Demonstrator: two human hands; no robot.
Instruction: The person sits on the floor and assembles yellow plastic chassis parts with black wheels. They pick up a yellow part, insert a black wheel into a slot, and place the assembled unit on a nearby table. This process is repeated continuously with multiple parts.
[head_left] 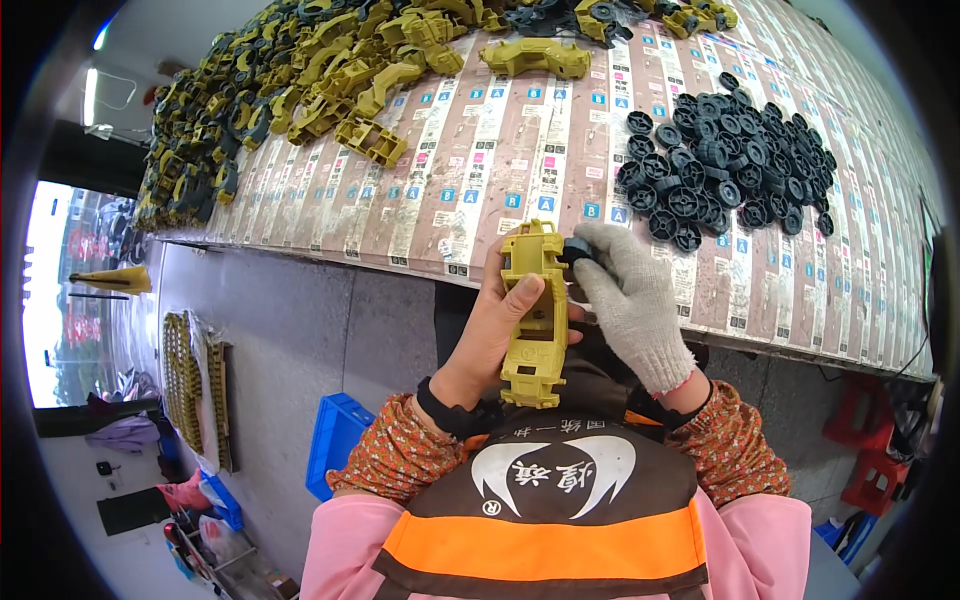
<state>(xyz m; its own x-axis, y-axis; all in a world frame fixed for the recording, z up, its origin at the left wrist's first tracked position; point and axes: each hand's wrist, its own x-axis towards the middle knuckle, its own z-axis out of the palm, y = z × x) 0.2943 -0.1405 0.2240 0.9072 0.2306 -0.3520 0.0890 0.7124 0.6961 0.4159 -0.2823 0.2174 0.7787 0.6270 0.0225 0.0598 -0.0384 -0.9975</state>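
Note:
My bare left hand (490, 325) is closed round a yellow plastic toy car body (540, 345), held upright in front of my apron with the thumb across its face. My right hand (635, 305), in a whitish knit glove, pinches a small dark toy wheel (575, 249) against the upper right side of the body. Whether the wheel is seated on the body cannot be made out. Beyond the right hand, a heap of loose dark wheels (715, 160) lies on the table.
The table (450, 215) is covered with printed sheeting. A big pile of yellow car bodies (330, 60) with dark wheels fills its far left, and one separate yellow body (535, 58) lies at the back. A blue crate (338, 435) is on the floor, red stools (872, 480) at right.

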